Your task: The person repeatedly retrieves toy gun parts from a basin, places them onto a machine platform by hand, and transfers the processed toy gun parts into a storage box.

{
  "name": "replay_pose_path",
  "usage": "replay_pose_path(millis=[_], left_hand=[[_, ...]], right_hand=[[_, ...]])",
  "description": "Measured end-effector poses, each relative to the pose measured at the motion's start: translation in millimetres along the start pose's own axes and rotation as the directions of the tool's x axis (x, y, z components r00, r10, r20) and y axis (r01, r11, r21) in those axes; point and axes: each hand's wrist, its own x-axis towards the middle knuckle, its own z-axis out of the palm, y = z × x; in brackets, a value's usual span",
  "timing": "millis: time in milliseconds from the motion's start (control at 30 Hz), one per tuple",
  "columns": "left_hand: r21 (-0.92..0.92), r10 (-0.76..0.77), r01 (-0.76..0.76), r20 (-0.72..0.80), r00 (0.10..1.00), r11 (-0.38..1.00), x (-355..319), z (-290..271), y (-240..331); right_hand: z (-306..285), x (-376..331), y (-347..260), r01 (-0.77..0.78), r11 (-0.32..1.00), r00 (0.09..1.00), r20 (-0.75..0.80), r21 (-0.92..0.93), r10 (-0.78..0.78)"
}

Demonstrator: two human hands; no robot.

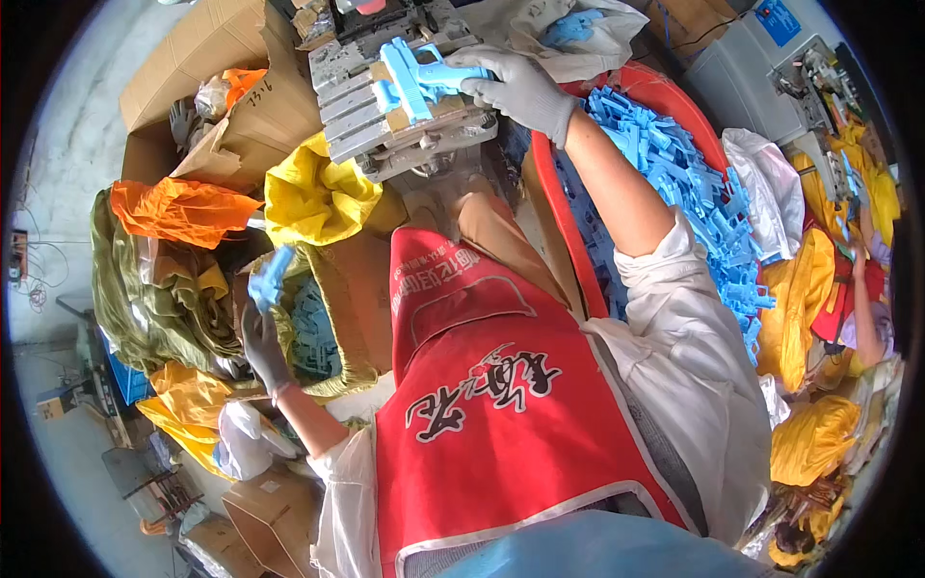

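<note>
Closest to you is the front of your red apron (511, 395), and beyond its left edge your gloved left hand (263, 349) reaches out over the side. A blurred blue piece (272, 279) sits right at its fingertips; you cannot be sure from this view whether those fingers pinch it or have let it go, nor how far apart they stand. Just beside it, an olive sack (339, 303) gapes with more blue pieces down inside

Ahead of you, your gloved right hand (525, 91) has its fingers curled closely round the butt of a blue toy pistol (412, 85). The pistol lies on its side on the slatted metal bed (342, 127) of a machine, its handle toward your right hand and its slide away from it. Judge it as light, stiff moulded plastic, smooth enough to slide a little under a glove; the thin trigger guard looks the easiest part to crack, so take hold by the thick butt or flat along the slide

To the right of the bed stands a red tub (576, 252) heaped with blue toy parts (665, 178). Left of it hangs a yellow sack (318, 197), with a big torn carton (188, 67) behind. Farthest off, at the right rim, a co-worker's forearm (864, 313) shows
</note>
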Motion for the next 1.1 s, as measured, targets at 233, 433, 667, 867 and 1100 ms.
replay_pose_path(millis=[233,433,667,867,1100], left_hand=[[-0.175,-0.142,0.176,0.192,0.971,0.969,-19,22,-31],[-0.214,0.116,-0.039,0.362,0.925,0.976,-9,71,7],[-0.250,0.025,0.109,0.479,0.877,0.962,3,121,-4],[-0.256,0.190,-0.071,0.477,0.858,0.964,-11,135,34],[-0.202,0.163,-0.071,0.483,0.861,0.977,-8,127,17]], right_hand=[[-6,-9,-3,0.121,0.788,0.993,0.063,-0.603,-0.104],[-87,-112,60,-0.073,0.949,0.972,-0.233,-0.307,-0.001],[-77,-341,180,-0.736,0.406,0.640,-0.361,-0.543,0.678],[-20,-358,185,-0.772,0.134,0.571,-0.585,-0.621,0.577],[-77,-329,239,-0.191,0.084,0.772,-0.097,-0.978,0.628]])
